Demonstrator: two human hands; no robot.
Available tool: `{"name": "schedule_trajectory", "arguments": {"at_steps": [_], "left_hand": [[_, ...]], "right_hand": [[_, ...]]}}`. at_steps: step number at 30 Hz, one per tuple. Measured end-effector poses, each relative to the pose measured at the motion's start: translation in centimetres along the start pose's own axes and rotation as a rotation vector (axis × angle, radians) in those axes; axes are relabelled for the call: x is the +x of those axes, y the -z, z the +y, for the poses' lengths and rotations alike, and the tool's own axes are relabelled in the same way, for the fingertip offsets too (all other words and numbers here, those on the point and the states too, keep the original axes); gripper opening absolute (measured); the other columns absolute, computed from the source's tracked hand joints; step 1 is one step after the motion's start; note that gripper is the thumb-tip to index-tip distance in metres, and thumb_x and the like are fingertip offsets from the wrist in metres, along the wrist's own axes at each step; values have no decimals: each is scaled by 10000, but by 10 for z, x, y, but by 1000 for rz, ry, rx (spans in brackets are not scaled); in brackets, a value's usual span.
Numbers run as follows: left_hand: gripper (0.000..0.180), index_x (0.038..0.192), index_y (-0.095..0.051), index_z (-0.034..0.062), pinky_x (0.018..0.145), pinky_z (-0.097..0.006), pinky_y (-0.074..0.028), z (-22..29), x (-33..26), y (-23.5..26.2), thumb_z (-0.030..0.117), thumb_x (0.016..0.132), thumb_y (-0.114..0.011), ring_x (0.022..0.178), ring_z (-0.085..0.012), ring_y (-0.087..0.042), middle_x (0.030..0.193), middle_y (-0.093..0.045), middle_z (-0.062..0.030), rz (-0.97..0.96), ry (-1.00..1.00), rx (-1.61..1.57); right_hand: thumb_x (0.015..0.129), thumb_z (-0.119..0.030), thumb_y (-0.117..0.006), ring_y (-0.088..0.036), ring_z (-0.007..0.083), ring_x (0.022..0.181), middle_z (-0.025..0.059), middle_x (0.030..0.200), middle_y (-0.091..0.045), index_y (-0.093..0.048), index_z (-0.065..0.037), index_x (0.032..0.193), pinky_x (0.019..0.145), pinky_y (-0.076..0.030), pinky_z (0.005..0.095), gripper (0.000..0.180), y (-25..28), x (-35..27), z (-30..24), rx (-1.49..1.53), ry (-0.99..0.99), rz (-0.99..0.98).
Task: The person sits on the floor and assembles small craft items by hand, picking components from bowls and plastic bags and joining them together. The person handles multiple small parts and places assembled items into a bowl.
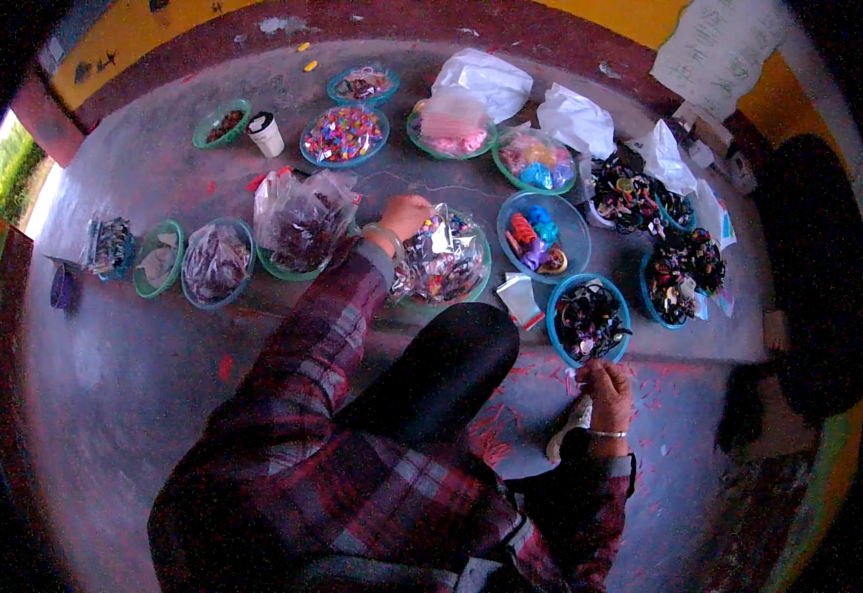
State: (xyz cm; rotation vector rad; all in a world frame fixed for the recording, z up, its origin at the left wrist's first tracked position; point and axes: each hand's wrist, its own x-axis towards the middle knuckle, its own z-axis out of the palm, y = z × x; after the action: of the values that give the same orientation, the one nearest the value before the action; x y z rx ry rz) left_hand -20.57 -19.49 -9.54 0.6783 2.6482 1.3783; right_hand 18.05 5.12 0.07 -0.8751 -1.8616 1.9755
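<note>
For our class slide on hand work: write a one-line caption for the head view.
Seated on the floor among bowls of small colourful items, a person's left hand reaches a clear bag; the right hand rests beside a blue bowl.

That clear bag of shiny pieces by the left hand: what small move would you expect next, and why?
Probably lifting the clear bag off its bowl. The left hand rests at its top edge, fingers curled there, while the right hand stays low by the blue bowl of dark pieces.
</note>
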Motion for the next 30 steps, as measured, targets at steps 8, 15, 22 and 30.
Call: {"name": "schedule_trajectory", "arguments": {"at_steps": [8, 15, 22, 30], "left_hand": [[194, 733, -650, 82, 705, -401, -458, -2, 18, -18, 191, 719, -490, 775, -311, -584, 824, -611, -147, -215, -114, 358], [198, 815, -638, 55, 690, -399, -466, -18, 30, -17, 161, 743, -487, 770, -313, -588, 821, -611, -162, -187, -185, 353], [177, 839, -633, 60, 684, -372, -463, 5, 38, 7, 150, 756, -506, 766, -293, -592, 818, -617, -143, -130, -125, 50], [210, 850, -641, 81, 741, -375, -452, 16, 35, 0, 222, 743, -529, 826, -293, -584, 865, -620, -130, -451, -171, 289]], "right_hand": [[813, -208, -548, -567, 144, 691, 69, 773, -622, -593, -10, 855, 618, -430, 256, 208, -5, 5, 1, -106, -56, -40], [809, -219, -552, -551, 125, 680, 50, 750, -618, -596, -28, 830, 612, -417, 243, 197, -6, 8, 4, -109, -70, -62], [827, -215, -531, -566, 109, 649, 43, 719, -617, -599, -41, 797, 574, -401, 219, 188, -7, 5, 0, -122, -55, -56], [819, -197, -534, -579, 137, 688, 61, 761, -623, -594, -22, 841, 609, -429, 243, 187, -5, 8, 3, -189, -103, -111]]}}
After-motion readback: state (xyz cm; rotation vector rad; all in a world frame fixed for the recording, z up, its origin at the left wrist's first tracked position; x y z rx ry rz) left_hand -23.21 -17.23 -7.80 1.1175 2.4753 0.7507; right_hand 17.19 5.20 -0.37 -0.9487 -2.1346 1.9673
